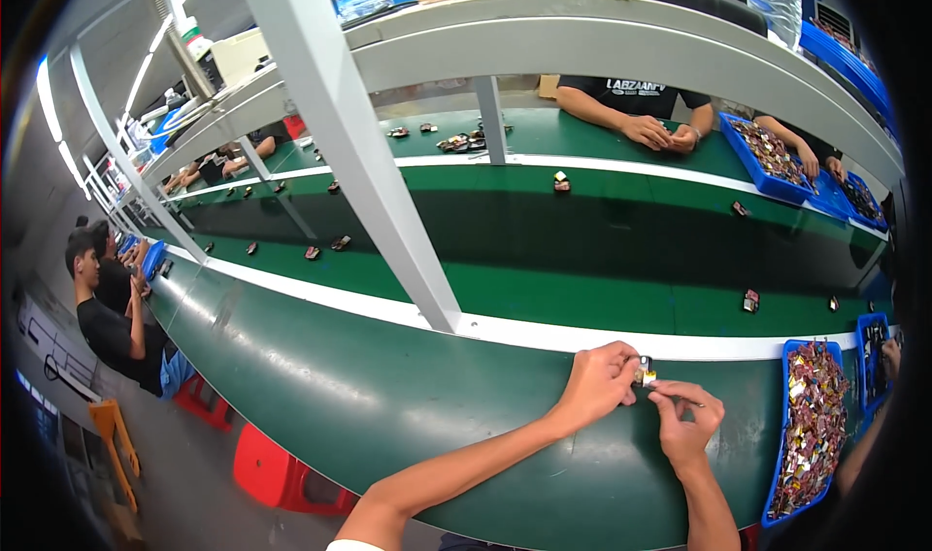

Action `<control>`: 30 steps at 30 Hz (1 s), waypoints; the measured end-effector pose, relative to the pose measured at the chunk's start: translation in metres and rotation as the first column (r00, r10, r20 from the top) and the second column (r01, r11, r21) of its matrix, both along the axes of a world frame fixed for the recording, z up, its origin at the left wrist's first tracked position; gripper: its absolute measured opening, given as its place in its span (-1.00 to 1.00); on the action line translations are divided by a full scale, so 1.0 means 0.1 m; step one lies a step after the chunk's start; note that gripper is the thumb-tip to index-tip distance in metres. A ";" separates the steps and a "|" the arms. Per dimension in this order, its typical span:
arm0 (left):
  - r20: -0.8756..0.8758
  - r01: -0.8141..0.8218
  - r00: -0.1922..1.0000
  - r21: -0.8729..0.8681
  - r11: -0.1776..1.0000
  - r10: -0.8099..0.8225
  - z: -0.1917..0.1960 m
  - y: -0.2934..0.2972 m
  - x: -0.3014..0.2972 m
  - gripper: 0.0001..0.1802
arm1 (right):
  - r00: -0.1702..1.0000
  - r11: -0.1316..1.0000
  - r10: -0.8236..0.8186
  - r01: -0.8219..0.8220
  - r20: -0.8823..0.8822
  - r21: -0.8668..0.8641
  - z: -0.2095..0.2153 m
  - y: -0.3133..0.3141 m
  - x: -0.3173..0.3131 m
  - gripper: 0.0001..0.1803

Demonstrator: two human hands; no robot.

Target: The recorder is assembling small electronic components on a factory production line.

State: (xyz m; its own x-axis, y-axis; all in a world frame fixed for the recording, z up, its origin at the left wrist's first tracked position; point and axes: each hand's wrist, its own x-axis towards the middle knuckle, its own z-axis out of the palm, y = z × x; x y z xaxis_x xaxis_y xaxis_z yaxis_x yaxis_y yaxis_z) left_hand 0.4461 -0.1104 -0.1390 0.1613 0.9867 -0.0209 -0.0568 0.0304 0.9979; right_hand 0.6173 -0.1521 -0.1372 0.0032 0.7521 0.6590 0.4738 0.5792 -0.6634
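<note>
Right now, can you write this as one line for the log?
left hand: pinching small metal part | right hand: fingertips at same part | where: above green bench | nearby: blue tray of parts

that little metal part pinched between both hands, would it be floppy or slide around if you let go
The small part looks rigid and probably light: fingertips of the left hand and right hand alone hold it. Its boxy shape suggests it would sit flat on the green worktop, not roll.
</note>
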 end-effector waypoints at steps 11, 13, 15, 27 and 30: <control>-0.409 -0.272 0.675 0.636 0.722 0.614 -0.30 0.96 -0.31 -0.78 | 0.980 0.988 -0.089 0.065 -0.180 -0.139 -0.09 0.10 0.08 -0.83; -0.403 -0.290 0.731 0.547 0.785 0.551 -0.33 0.89 -0.28 -0.72 | 0.984 0.984 -0.084 0.057 -0.157 -0.171 -0.08 0.09 0.07 -0.86; -0.296 -0.365 0.714 0.617 0.698 0.635 -0.32 0.77 -0.31 -0.66 | 0.987 0.988 -0.070 0.049 -0.144 -0.144 -0.08 0.07 0.03 -0.87; -0.083 -0.316 0.882 0.626 0.714 0.463 -0.20 0.47 -0.30 -0.91 | 0.994 0.987 -0.083 0.072 -0.065 -0.146 -0.11 0.01 0.04 -0.83; -0.093 -0.301 0.889 0.620 0.725 0.449 -0.26 0.49 -0.30 -0.89 | 0.995 0.988 -0.076 0.067 -0.061 -0.140 -0.16 0.03 0.06 -0.83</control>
